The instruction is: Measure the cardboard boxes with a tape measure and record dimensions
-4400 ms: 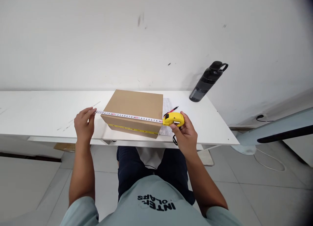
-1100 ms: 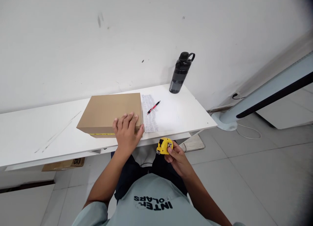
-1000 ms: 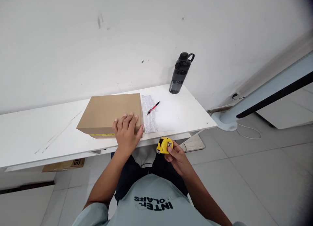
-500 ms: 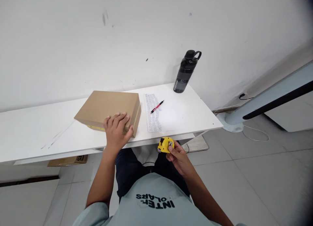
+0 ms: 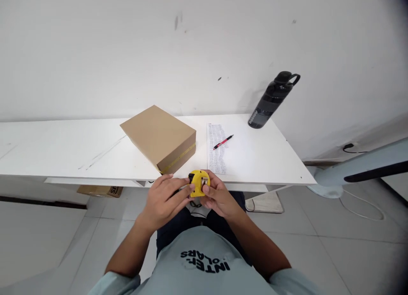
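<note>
Yellow tape measure (image 5: 198, 183) was held in both hands just in front of the counter's (image 5: 63, 150) near edge, above the lap. The right hand (image 5: 219, 198) had its fingers clamped round the case from the right. The left hand (image 5: 164, 198) had its fingers drawn together against the case's left side. On the counter lay a cardboard box (image 5: 157, 133), turned at an angle, with a printed sheet (image 5: 217, 157) just beside it. A red pen (image 5: 223, 142) lay across the sheet, and a dark bottle (image 5: 271, 101) stood near the wall.
</note>
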Demonstrator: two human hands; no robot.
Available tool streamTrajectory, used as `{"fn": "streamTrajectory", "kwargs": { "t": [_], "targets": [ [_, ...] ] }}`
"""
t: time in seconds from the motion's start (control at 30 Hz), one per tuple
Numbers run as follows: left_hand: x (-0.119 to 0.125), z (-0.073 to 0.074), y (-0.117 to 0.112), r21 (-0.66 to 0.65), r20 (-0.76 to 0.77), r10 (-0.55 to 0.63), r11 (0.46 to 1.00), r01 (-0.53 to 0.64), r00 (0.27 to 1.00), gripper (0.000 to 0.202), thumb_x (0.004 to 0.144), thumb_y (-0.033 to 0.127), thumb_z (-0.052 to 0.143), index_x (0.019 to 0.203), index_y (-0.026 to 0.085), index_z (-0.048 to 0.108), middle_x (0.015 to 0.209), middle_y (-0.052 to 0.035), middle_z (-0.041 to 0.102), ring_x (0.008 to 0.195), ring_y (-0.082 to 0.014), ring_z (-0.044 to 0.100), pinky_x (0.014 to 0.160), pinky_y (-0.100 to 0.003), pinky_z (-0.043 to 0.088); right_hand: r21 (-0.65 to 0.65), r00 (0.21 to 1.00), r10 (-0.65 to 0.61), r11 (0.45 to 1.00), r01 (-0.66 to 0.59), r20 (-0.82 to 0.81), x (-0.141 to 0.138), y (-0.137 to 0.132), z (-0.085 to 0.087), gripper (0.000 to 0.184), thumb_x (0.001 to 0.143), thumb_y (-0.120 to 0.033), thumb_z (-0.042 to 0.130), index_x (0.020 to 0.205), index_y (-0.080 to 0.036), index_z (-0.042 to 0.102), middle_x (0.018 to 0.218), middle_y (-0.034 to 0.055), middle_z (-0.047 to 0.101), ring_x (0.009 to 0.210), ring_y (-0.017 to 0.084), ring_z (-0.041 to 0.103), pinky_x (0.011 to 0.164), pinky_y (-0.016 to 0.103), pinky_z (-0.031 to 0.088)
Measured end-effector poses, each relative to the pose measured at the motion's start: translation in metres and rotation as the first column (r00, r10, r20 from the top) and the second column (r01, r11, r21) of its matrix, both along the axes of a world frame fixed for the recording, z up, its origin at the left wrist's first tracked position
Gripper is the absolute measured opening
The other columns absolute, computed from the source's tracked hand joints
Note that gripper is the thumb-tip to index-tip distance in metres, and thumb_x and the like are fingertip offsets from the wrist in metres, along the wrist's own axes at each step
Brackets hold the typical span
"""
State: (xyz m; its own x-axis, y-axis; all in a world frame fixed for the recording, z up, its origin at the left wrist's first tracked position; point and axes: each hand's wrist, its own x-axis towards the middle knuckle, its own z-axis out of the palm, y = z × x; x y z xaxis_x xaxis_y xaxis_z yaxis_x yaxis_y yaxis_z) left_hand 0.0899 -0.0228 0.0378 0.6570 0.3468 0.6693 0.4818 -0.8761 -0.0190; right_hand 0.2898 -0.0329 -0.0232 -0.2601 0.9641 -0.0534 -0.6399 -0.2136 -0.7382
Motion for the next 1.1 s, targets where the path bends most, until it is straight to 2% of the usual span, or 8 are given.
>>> {"fn": "streamTrajectory", "kwargs": {
  "t": [0.1,0.23,0.33,0.4,0.5,0.6,0.8,1.1],
  "targets": [
    [-0.011,0.001,0.001,0.033,0.054,0.007,0.999,-0.009,0.999,0.039,0.092,0.015,0.069,0.129,0.022,0.061,0.106,-0.0042,0.080,0.092,-0.0128,0.074,0.106,-0.036,0.049,0.027,0.999,0.042,0.999,-0.043,0.015,-0.010,0.004,0.004,0.052,0.069,-0.041,0.092,0.106,-0.028,0.059,0.080,-0.0066,0.067,0.038,0.002,0.044,0.035,0.017,0.032],
    [-0.046,0.001,0.012,0.145,0.128,0.076,0.985,-0.095,0.989,0.039,0.088,0.006,0.069,0.123,0.024,0.064,0.101,-0.0029,0.080,0.084,-0.0128,0.074,0.101,-0.037,0.052,0.101,0.988,-0.067,0.993,0.053,0.139,0.005,0.030,0.018,0.056,0.064,-0.035,0.095,0.110,-0.028,0.063,0.076,-0.0063,0.066,0.048,0.006,0.049,0.041,0.019,0.039],
    [-0.075,-0.006,0.029,0.255,0.319,0.240,0.910,-0.327,0.917,0.041,0.082,0.005,0.075,0.117,0.024,0.066,0.096,-0.0042,0.079,0.084,-0.0167,0.072,0.089,-0.036,0.054,0.205,0.961,-0.209,0.964,0.171,0.180,0.030,0.079,0.034,0.052,0.068,-0.037,0.092,0.114,-0.030,0.068,0.093,-0.0023,0.068,0.061,0.008,0.052,0.051,0.021,0.046],
    [-0.087,-0.015,0.044,0.264,0.411,0.309,0.860,-0.436,0.858,0.040,0.082,0.006,0.075,0.117,0.024,0.067,0.098,-0.0052,0.078,0.088,-0.0183,0.072,0.083,-0.034,0.053,0.316,0.927,-0.337,0.908,0.274,0.166,0.045,0.122,0.042,0.055,0.066,-0.041,0.093,0.116,-0.033,0.070,0.103,-0.0011,0.068,0.073,0.011,0.055,0.057,0.023,0.047],
    [-0.090,-0.032,0.060,0.210,0.402,0.349,0.865,-0.456,0.847,0.031,0.086,0.010,0.072,0.114,0.023,0.067,0.100,-0.0058,0.078,0.090,-0.0180,0.072,0.083,-0.033,0.052,0.409,0.893,-0.405,0.861,0.301,0.196,0.058,0.182,0.045,0.060,0.061,-0.047,0.094,0.115,-0.033,0.071,0.108,-0.0004,0.066,0.074,0.012,0.053,0.059,0.024,0.046],
    [-0.080,-0.045,0.064,0.124,0.363,0.349,0.901,-0.417,0.864,0.024,0.091,0.016,0.069,0.113,0.024,0.068,0.103,-0.0059,0.078,0.092,-0.0180,0.073,0.085,-0.033,0.052,0.383,0.902,-0.342,0.895,0.227,0.263,0.058,0.213,0.038,0.065,0.058,-0.050,0.094,0.117,-0.032,0.071,0.100,-0.0012,0.066,0.069,0.011,0.048,0.057,0.024,0.042],
    [-0.064,-0.048,0.056,0.010,0.295,0.367,0.922,-0.387,0.883,0.039,0.090,0.027,0.073,0.128,0.026,0.066,0.123,-0.0085,0.075,0.112,-0.0243,0.068,0.099,-0.042,0.052,0.386,0.908,-0.256,0.915,0.117,0.332,0.055,0.208,0.022,0.071,0.069,-0.051,0.085,0.134,-0.035,0.061,0.093,-0.0045,0.061,0.068,0.010,0.047,0.061,0.024,0.042],
    [-0.055,-0.045,0.057,0.008,0.328,0.369,0.919,-0.393,0.870,0.032,0.089,0.020,0.072,0.121,0.026,0.070,0.116,-0.0057,0.078,0.114,-0.0233,0.067,0.101,-0.043,0.049,0.391,0.856,-0.297,0.912,0.124,0.423,0.061,0.200,0.019,0.074,0.072,-0.056,0.080,0.139,-0.037,0.057,0.089,-0.0048,0.057,0.065,0.011,0.046,0.063,0.026,0.042]
  ]
}}
